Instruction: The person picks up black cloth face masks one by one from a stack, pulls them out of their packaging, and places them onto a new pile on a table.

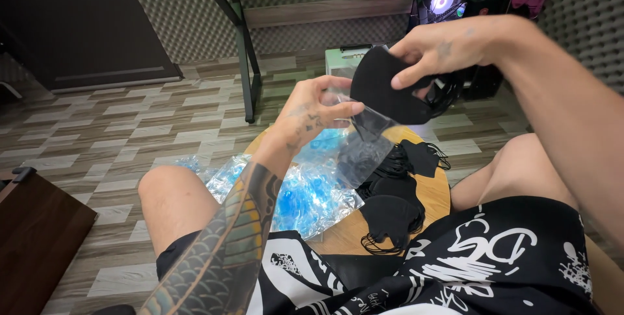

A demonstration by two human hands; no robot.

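Observation:
My right hand [448, 45] grips a folded black face mask [383, 94] by its upper edge, holding it in the air above a small round wooden table [429, 198]. My left hand [312, 110] pinches the mouth of a clear plastic sleeve [361, 146], which hangs right below the mask. The mask's lower corner touches the sleeve's opening. A pile of more black masks [396, 204] with ear loops lies on the table.
A heap of clear, blue-tinted plastic sleeves [299, 191] covers the table's left side and spills toward my left knee. A black metal table leg [244, 42] stands ahead on the wood-pattern floor. A dark wooden board [36, 237] lies at the left.

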